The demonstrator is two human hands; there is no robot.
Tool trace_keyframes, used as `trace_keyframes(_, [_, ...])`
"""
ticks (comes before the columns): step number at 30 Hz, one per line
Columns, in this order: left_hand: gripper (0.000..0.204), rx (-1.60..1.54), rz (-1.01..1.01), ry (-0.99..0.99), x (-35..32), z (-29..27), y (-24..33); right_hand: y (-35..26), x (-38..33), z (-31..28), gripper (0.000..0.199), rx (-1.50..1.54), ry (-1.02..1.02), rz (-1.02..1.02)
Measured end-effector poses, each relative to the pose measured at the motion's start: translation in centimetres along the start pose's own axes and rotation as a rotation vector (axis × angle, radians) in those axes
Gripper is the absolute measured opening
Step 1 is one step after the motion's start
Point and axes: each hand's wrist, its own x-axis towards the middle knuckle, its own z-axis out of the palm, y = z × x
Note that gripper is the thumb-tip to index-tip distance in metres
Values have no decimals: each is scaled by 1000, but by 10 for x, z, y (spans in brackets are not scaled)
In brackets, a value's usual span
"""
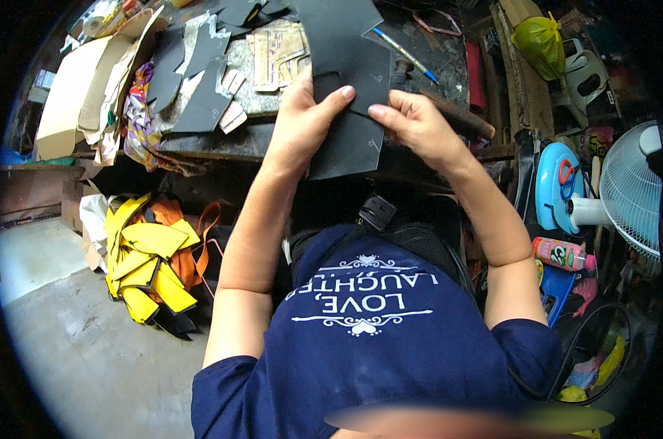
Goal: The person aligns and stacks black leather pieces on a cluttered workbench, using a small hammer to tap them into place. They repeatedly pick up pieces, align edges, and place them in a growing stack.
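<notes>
Black leather piece (349, 110) pinched at bench edge (221, 143); left hand (302, 117), right hand (412, 121) both closed on it, steadying.

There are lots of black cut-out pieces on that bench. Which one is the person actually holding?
The large black sheet at the bench's near edge, pinched by the left hand and right hand; the others lie untouched farther left.

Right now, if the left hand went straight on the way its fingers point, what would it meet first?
The left hand points up and slightly right across the black sheet that it holds. Going on, it would probably meet first the worn paper notes on the workbench just beyond its fingers. Depth is unclear, so this is a guess.
</notes>
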Motion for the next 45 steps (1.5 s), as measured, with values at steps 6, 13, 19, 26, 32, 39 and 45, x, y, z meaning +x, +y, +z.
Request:
trace_keyframes(6, [28,-194,-169,9,1,-2,-4,35,2,5,23,-164,125,-192])
trace_keyframes(13, [27,-213,-337,61,1,-6,-4,32,-6,8,30,-272,168,-246])
trace_keyframes(19, [40,-155,-356,-121,-21,-19,-6,23,-13,-2,26,-149,59,-2])
trace_keyframes(26, [42,-125,-308,-84,-38,-44,-15,-2,-33,-27,13,-801,318,-467])
trace_keyframes(32, [50,-91,-356,-27,-50,-50,-8,6,-38,-63,38,-1296,500,-310])
trace_keyframes(39, [48,-33,-350,-118,-58,-71,5,29,-38,-65,41,-1402,539,-379])
trace_keyframes(45, [45,109,-316,-100,-69,-87,17,15,-25,-63,29,-1169,593,-398])
